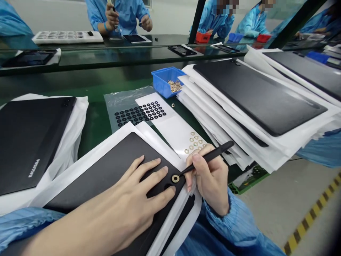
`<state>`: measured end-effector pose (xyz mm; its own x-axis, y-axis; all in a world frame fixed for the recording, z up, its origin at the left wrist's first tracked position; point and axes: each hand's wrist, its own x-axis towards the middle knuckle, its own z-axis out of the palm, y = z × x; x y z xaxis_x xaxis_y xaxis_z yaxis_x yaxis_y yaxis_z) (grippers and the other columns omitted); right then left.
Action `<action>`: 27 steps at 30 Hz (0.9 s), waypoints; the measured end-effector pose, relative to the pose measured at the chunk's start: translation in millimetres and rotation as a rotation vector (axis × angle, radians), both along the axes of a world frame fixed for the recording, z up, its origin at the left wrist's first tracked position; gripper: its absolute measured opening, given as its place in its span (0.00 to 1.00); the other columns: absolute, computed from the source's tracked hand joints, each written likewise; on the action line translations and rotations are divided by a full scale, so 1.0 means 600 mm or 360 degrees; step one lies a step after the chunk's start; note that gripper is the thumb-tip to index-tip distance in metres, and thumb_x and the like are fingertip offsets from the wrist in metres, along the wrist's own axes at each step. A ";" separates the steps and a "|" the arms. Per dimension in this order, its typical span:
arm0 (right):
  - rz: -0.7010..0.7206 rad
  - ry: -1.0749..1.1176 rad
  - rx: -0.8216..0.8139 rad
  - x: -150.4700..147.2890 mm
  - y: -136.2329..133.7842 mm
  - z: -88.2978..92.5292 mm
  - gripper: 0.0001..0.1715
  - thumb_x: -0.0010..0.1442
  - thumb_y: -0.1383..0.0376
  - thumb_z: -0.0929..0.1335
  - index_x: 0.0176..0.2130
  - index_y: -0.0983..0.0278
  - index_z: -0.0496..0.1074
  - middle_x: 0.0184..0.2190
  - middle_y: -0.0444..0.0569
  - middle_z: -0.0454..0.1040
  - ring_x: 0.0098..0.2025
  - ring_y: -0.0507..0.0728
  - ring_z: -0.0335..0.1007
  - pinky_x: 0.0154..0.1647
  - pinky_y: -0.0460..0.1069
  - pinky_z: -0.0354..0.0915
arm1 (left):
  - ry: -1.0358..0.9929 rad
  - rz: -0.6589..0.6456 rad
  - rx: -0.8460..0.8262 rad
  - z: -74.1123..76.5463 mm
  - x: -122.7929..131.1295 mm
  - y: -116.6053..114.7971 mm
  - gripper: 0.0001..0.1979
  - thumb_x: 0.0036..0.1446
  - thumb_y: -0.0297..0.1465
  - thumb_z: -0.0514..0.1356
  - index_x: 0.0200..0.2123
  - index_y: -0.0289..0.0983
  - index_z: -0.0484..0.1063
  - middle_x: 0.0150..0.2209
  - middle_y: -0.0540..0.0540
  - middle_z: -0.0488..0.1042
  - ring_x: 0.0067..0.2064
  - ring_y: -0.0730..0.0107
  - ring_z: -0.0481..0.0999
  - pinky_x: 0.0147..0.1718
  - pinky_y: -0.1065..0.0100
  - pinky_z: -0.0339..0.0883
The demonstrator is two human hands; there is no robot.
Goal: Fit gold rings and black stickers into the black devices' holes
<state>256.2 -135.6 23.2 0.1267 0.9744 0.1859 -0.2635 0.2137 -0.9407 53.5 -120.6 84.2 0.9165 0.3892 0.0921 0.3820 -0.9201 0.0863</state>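
Note:
My left hand (133, 202) lies flat with fingers spread on a black cover panel (106, 170) that rests on white paper in front of me. My right hand (210, 177) is closed around black tweezers (210, 156), whose tip touches a small brass ring (175, 178) at the panel's corner. Just beyond, a white strip (173, 128) carries several more brass rings (195, 142) and a grid of black ring stickers (153, 109).
A blue bin (162, 80) of brass parts stands behind the strip. Stacked black panels between white sheets (255, 92) fill the right; another black panel (29, 138) lies left. Across the green bench, people in blue coats work with trays and tablets.

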 end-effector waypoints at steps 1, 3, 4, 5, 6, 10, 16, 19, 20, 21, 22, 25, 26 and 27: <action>-0.0002 -0.0012 0.0008 0.000 -0.001 0.001 0.10 0.65 0.63 0.64 0.31 0.61 0.60 0.13 0.36 0.66 0.11 0.47 0.61 0.10 0.40 0.59 | -0.0003 0.0003 -0.0001 -0.001 0.003 0.001 0.20 0.62 0.28 0.47 0.55 0.44 0.67 0.53 0.43 0.71 0.59 0.49 0.63 0.54 0.45 0.63; -0.0010 -0.0040 0.0019 -0.001 -0.002 0.002 0.10 0.65 0.63 0.64 0.31 0.61 0.60 0.13 0.35 0.65 0.11 0.47 0.61 0.10 0.41 0.59 | -0.0010 0.0025 0.0001 -0.004 0.004 0.002 0.20 0.62 0.29 0.48 0.56 0.45 0.67 0.53 0.43 0.70 0.58 0.46 0.64 0.52 0.43 0.64; -0.0015 -0.0052 0.0023 -0.001 -0.002 0.002 0.10 0.65 0.62 0.64 0.31 0.61 0.60 0.13 0.35 0.65 0.11 0.48 0.61 0.10 0.41 0.60 | -0.0004 0.0030 -0.0006 -0.006 0.003 0.001 0.21 0.61 0.29 0.49 0.56 0.45 0.66 0.54 0.42 0.70 0.58 0.45 0.64 0.52 0.42 0.64; -0.0020 -0.0061 0.0028 -0.002 -0.002 0.002 0.10 0.64 0.62 0.64 0.31 0.61 0.60 0.13 0.35 0.64 0.11 0.48 0.61 0.10 0.41 0.60 | 0.0001 0.0028 -0.0019 -0.008 0.001 0.000 0.22 0.61 0.30 0.50 0.57 0.46 0.65 0.56 0.43 0.68 0.58 0.45 0.64 0.53 0.42 0.63; -0.0024 -0.0067 0.0030 -0.002 -0.002 0.003 0.10 0.64 0.62 0.64 0.31 0.61 0.60 0.13 0.35 0.64 0.11 0.48 0.61 0.10 0.41 0.60 | 0.0006 0.0035 -0.0035 -0.010 -0.002 -0.001 0.23 0.60 0.30 0.51 0.59 0.47 0.64 0.57 0.43 0.67 0.59 0.46 0.63 0.55 0.43 0.61; -0.0031 -0.0075 0.0027 -0.003 -0.002 0.004 0.10 0.64 0.62 0.64 0.31 0.61 0.59 0.13 0.35 0.65 0.11 0.48 0.61 0.10 0.42 0.60 | 0.0006 0.0046 -0.0080 -0.018 -0.009 -0.001 0.26 0.59 0.29 0.53 0.61 0.48 0.60 0.60 0.45 0.64 0.62 0.50 0.59 0.60 0.46 0.56; -0.0043 -0.0078 0.0051 -0.004 0.000 0.007 0.11 0.64 0.62 0.65 0.31 0.61 0.59 0.13 0.35 0.63 0.11 0.48 0.61 0.09 0.41 0.59 | 0.0017 0.0019 -0.0035 -0.017 -0.006 0.001 0.24 0.61 0.30 0.51 0.61 0.46 0.61 0.59 0.44 0.65 0.61 0.49 0.61 0.58 0.45 0.58; -0.0039 -0.0078 0.0074 -0.004 -0.001 0.007 0.10 0.64 0.64 0.64 0.31 0.61 0.59 0.13 0.35 0.64 0.11 0.48 0.61 0.10 0.41 0.59 | 0.0023 0.0022 -0.0016 -0.016 -0.005 0.000 0.24 0.61 0.30 0.51 0.61 0.46 0.60 0.59 0.44 0.65 0.61 0.49 0.61 0.57 0.46 0.59; -0.0038 -0.0084 0.0080 -0.004 -0.002 0.006 0.09 0.64 0.64 0.64 0.31 0.61 0.60 0.13 0.35 0.64 0.11 0.48 0.61 0.10 0.41 0.60 | 0.0024 0.0024 -0.0012 -0.016 -0.005 0.000 0.24 0.61 0.30 0.50 0.61 0.46 0.60 0.59 0.44 0.65 0.61 0.49 0.61 0.57 0.46 0.59; -0.0037 -0.0091 0.0088 -0.004 -0.003 0.006 0.09 0.64 0.65 0.64 0.31 0.61 0.60 0.14 0.35 0.64 0.11 0.48 0.61 0.10 0.41 0.60 | 0.0025 0.0027 -0.0009 -0.015 -0.005 0.000 0.24 0.61 0.30 0.50 0.61 0.47 0.60 0.59 0.44 0.65 0.61 0.49 0.61 0.57 0.46 0.59; -0.0039 -0.0096 0.0096 -0.003 -0.004 0.006 0.09 0.64 0.65 0.64 0.31 0.61 0.60 0.14 0.35 0.64 0.11 0.48 0.62 0.10 0.41 0.60 | 0.0025 0.0026 -0.0008 -0.015 -0.005 0.001 0.24 0.61 0.30 0.51 0.61 0.47 0.60 0.59 0.44 0.65 0.61 0.49 0.61 0.57 0.46 0.59; -0.0065 -0.0096 0.0118 -0.003 -0.006 0.006 0.08 0.64 0.66 0.64 0.32 0.61 0.61 0.17 0.36 0.65 0.12 0.47 0.63 0.10 0.41 0.61 | 0.0030 0.0016 -0.0001 -0.015 -0.005 0.002 0.24 0.61 0.31 0.51 0.61 0.47 0.61 0.59 0.44 0.65 0.60 0.49 0.62 0.57 0.46 0.59; -0.0075 -0.0099 0.0115 -0.003 -0.006 0.006 0.08 0.64 0.66 0.65 0.32 0.61 0.61 0.19 0.36 0.65 0.12 0.47 0.63 0.09 0.41 0.61 | 0.0033 0.0009 0.0009 -0.015 -0.005 0.002 0.24 0.61 0.31 0.51 0.61 0.46 0.61 0.59 0.44 0.65 0.60 0.49 0.62 0.57 0.47 0.59; -0.0082 -0.0102 0.0118 -0.003 -0.006 0.006 0.08 0.63 0.66 0.65 0.31 0.62 0.61 0.20 0.37 0.65 0.12 0.47 0.63 0.09 0.41 0.61 | 0.0039 0.0001 0.0020 -0.015 -0.005 0.002 0.24 0.62 0.31 0.51 0.61 0.46 0.60 0.59 0.44 0.65 0.60 0.49 0.62 0.57 0.47 0.60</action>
